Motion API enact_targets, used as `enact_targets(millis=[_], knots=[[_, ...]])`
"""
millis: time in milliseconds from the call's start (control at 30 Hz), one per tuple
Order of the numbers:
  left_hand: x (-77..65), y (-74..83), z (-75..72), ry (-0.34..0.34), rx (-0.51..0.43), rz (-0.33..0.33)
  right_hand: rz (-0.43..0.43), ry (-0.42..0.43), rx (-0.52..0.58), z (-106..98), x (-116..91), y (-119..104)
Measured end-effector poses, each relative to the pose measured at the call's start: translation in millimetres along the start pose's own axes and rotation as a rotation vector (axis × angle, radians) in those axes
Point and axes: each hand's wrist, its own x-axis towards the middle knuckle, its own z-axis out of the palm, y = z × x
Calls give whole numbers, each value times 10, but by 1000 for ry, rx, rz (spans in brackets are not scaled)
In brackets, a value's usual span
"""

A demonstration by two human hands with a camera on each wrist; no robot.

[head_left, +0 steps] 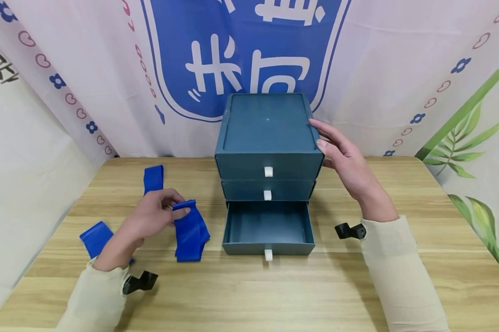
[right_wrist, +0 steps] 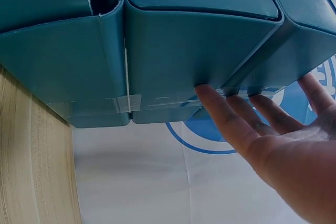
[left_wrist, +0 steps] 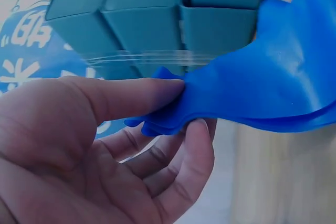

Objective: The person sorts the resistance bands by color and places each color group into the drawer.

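In the head view, my left hand [head_left: 151,214] pinches the top end of a folded blue rubbery band [head_left: 191,237] between thumb and fingers. The left wrist view shows its layers [left_wrist: 236,85] bunched under the thumb, with the rest spreading to the right. A dark teal drawer unit [head_left: 270,124] stands at the table's back; its bottom drawer [head_left: 249,249] is pulled out with nothing visible inside. Along the unit's right side rests my right hand [head_left: 349,166]. Its extended fingertips [right_wrist: 207,92] touch the side wall in the right wrist view.
Two more blue pieces lie on the wooden table [head_left: 249,295]: a strip [head_left: 153,177] behind my left hand and another piece [head_left: 97,237] partly hidden by the left wrist. The upper two drawers, with white pull tabs [head_left: 268,172], are closed. A printed curtain [head_left: 369,60] hangs behind.
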Motion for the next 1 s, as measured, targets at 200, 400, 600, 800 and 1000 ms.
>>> enact_targets(millis=[200,400,600,800,1000], knots=[[-82,105,-74,16,-45,23,6,-2,-6,-7,-7,-8],[-159,208,-87,49,-59,40,1,2,1,-6,-8,-9],[-248,297,-108,79,-124,33,6,-1,3,-8,-4,4],[-302,447,-130,154,-227,56,7,5,-1,-18,-9,0],[-328,702,-22,210,-410,124,5,-1,11,-15,6,20]])
